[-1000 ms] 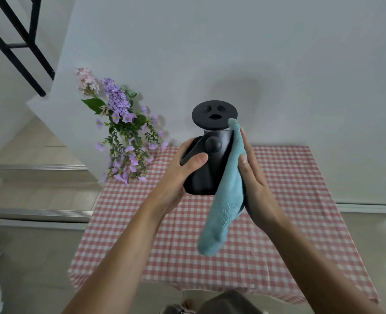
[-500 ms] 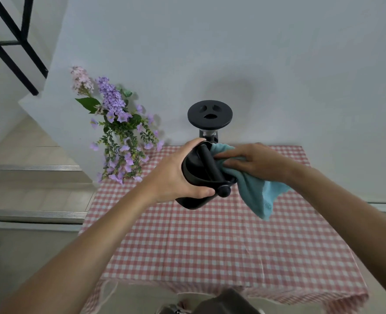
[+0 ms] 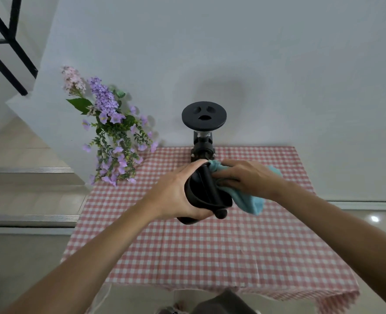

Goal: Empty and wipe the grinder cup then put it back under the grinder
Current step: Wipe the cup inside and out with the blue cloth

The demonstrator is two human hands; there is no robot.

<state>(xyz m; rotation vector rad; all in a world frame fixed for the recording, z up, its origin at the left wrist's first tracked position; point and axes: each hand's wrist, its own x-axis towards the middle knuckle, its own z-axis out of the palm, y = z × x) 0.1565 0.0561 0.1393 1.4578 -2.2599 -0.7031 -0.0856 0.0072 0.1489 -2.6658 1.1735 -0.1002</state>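
The grinder cup (image 3: pixel 206 196), a black container with a bar across its mouth and a round knob at the near end of that bar, is held in the air above the checked tablecloth (image 3: pixel 210 250), tilted so that its opening faces up and to the person's right. A blue cloth (image 3: pixel 247 200) is pushed into the far side of the opening; the rest of the interior looks dark, and whether anything else lies in it cannot be told. The left hand (image 3: pixel 176 196) is wrapped round the cup's outer wall, fingers curled closed over the far rim and thumb just under the knob. The right hand (image 3: pixel 244 180) is closed on the cloth, its fingertips pressing the fabric in beside the bar while the loose end hangs below the palm. Beyond both sets of fingers, the grinder (image 3: pixel 203 125) stands at the table's far edge, with purple flowers (image 3: pixel 112 134) off to the left of the left hand.
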